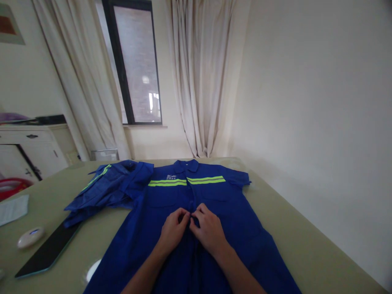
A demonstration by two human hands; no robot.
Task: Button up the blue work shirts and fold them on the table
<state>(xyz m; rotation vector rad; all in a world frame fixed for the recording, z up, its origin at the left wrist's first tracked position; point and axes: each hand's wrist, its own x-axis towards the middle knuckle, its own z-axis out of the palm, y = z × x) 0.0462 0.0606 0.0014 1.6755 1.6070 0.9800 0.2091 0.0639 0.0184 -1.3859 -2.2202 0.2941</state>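
Note:
A blue short-sleeved work shirt (245, 228) with yellow-green reflective stripes lies spread face up, its collar toward the far table edge. My left hand (176, 226) pinches the front placket near the middle of the shirt. Right beside it, my right hand (207, 226) pinches the opposite edge, so the fingertips of both hands almost meet. Whatever small part of the placket sits between the fingertips is hidden. Below the hands the front seam runs down toward me between my forearms.
A second blue garment (104, 190) with a reflective stripe lies crumpled at the left, partly over a black flat board (49, 249). Left of that are a white oval device (31, 237) and a paper sheet (14, 209). A wall (321, 122) borders the table (306, 245) at right.

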